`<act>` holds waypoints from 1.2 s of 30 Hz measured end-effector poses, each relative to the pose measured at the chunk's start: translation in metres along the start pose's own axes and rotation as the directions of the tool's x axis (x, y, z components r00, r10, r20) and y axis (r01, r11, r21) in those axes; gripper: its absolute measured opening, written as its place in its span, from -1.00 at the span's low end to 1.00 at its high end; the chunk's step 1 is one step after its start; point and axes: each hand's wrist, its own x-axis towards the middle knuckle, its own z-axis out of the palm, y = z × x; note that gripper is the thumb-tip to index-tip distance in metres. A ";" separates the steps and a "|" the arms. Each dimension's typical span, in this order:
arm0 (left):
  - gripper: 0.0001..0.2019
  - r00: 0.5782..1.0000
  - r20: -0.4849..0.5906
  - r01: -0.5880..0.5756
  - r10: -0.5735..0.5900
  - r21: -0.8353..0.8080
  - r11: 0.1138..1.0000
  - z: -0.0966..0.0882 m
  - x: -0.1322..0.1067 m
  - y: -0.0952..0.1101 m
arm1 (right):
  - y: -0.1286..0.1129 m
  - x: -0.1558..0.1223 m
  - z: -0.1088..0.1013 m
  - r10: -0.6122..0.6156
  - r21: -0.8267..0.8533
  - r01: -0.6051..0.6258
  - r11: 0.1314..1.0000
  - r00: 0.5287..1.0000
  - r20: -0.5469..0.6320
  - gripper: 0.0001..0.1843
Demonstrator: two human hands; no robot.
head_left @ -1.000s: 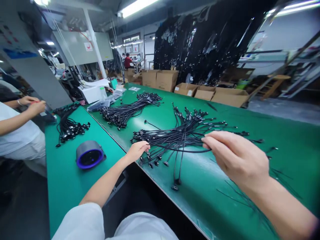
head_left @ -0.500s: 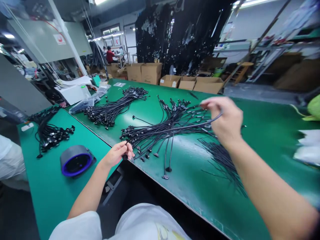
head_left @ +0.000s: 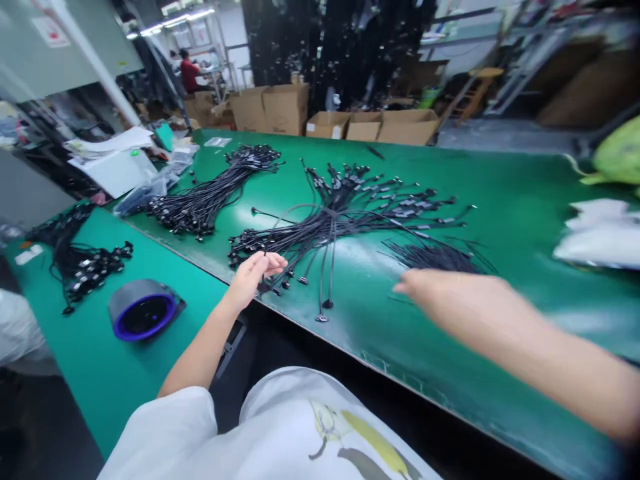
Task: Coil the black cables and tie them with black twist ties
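My left hand (head_left: 256,277) is closed in a pinch on a black cable (head_left: 274,230) at the table's near edge. The cable arcs up from the fingers toward a spread pile of black cables (head_left: 330,217), whose ends carry small connectors. My right hand (head_left: 445,293), smeared by motion, is over the green table just in front of a heap of thin black strands (head_left: 430,257). Its fingertips point left, and whether they hold anything cannot be seen. A few loose cable ends hang from the pile toward me.
A second cable bundle (head_left: 215,190) lies behind on the left, another (head_left: 90,260) on the side table. A grey and purple round object (head_left: 145,310) stands there too. White packaging (head_left: 600,233) and a green item (head_left: 620,153) are at right. Cardboard boxes (head_left: 270,110) stand behind the table.
My right hand has left the cable it held over the pile and moved down beside the thin strands. My left hand stays near the table edge. The view has tipped downward.
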 end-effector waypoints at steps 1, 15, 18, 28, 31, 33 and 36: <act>-0.68 0.998 0.043 -0.058 0.053 0.130 0.990 0.018 0.000 -0.001 | -0.021 -0.013 0.005 -0.125 0.034 0.121 0.992 0.979 0.163 -0.72; -0.72 0.730 0.642 0.504 -0.236 -0.272 0.820 0.074 -0.008 0.002 | 0.038 -0.053 -0.004 0.041 0.283 -0.070 0.957 0.993 0.108 -0.68; -0.72 0.899 0.373 0.427 -0.232 -0.624 0.654 0.053 0.000 0.020 | 0.066 -0.075 0.013 0.094 0.322 -0.085 0.943 0.996 -0.012 -0.62; -0.70 0.963 0.267 0.045 -0.028 -0.059 0.997 0.093 0.007 0.000 | -0.011 -0.094 0.015 -0.252 0.130 0.252 0.959 0.968 -0.016 -0.63; -0.67 0.808 0.583 -0.022 -0.083 0.171 0.985 0.121 -0.011 -0.012 | -0.035 -0.080 0.007 -0.334 0.315 0.308 0.897 0.942 0.029 -0.61; -0.66 0.685 0.709 0.082 -0.166 0.151 0.985 0.129 -0.021 -0.017 | -0.034 -0.069 0.009 -0.200 0.389 0.197 0.900 0.979 -0.033 -0.64; -0.67 0.745 0.639 0.289 -0.192 -0.051 0.956 0.133 -0.025 -0.021 | -0.023 -0.059 0.026 0.081 0.603 0.001 0.798 0.991 -0.110 -0.73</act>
